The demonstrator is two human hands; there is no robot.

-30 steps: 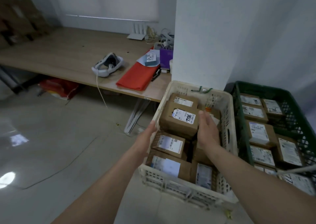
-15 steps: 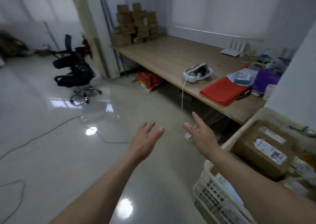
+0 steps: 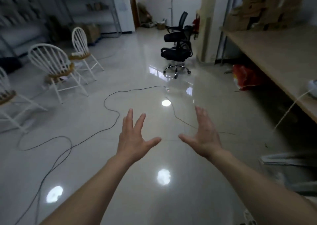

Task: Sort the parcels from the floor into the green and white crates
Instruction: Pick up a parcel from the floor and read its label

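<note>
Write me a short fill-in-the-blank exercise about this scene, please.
1. The left hand and the right hand hold ____.
2. The wheeled office chair is ____ in colour.
3. The spindle-back chairs have ____ frames.
4. The long dark cable lies on the ____.
Missing words: nothing; black; white; floor.

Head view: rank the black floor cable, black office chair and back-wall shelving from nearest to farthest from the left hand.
1. Black floor cable: on the floor just left of the left hand.
2. Black office chair: mid-room, ahead and to the right.
3. Shelving: far back left, blurred.
</note>
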